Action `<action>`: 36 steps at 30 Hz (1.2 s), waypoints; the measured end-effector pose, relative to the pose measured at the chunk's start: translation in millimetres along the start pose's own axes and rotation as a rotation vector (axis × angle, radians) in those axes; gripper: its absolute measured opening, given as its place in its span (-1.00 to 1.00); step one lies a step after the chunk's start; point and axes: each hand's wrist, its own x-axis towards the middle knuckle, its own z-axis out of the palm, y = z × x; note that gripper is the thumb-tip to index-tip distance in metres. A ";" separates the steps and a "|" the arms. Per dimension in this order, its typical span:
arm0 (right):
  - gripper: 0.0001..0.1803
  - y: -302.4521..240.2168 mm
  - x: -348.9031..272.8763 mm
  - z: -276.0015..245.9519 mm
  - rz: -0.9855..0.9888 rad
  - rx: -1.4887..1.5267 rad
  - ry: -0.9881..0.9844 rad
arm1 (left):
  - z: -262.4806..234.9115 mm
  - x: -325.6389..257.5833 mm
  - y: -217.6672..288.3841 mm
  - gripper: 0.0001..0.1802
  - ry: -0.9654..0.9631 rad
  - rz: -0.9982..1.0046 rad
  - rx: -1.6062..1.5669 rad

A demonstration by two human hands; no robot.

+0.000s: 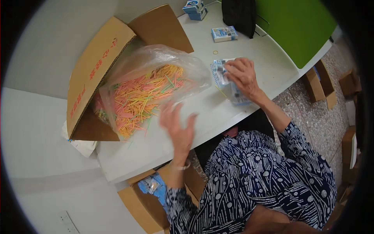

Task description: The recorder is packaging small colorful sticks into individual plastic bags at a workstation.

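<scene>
My right hand (pixel 243 76) curls its fingers over small blue-and-white packs (pixel 219 72) near the table's front edge; another blue-and-white piece (pixel 239 97) lies under the wrist. How many packs there are is hidden by the hand. My left hand (pixel 177 126) is blurred by motion, its thumb spread from the fingers and nothing visible in it. Just beyond it, a clear plastic bag (pixel 159 52) lies open, full of thin pink, yellow and green sticks (pixel 144 97). One loose yellow stick (pixel 221 92) is on the table beside the packs.
A cardboard box (pixel 95 74) on its side surrounds the bag. Farther back are a blue-and-white box (pixel 224 34), a stack of similar boxes (pixel 195 9), a rubber band (pixel 215 52) and a black bag (pixel 239 15). Below the table stands an open carton (pixel 142 204).
</scene>
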 end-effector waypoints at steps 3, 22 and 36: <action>-0.70 -27.9 5.3 9.7 -0.029 0.114 -0.003 | 38.8 33.3 22.0 -0.53 -0.100 0.031 -0.180; -0.80 -60.4 9.9 38.9 0.238 0.757 -0.374 | 35.8 26.2 -17.2 -0.84 0.016 -0.242 -0.311; -0.79 -63.8 -8.1 53.8 0.250 0.752 -0.406 | 0.7 83.8 -94.9 -0.73 -0.217 0.054 -0.109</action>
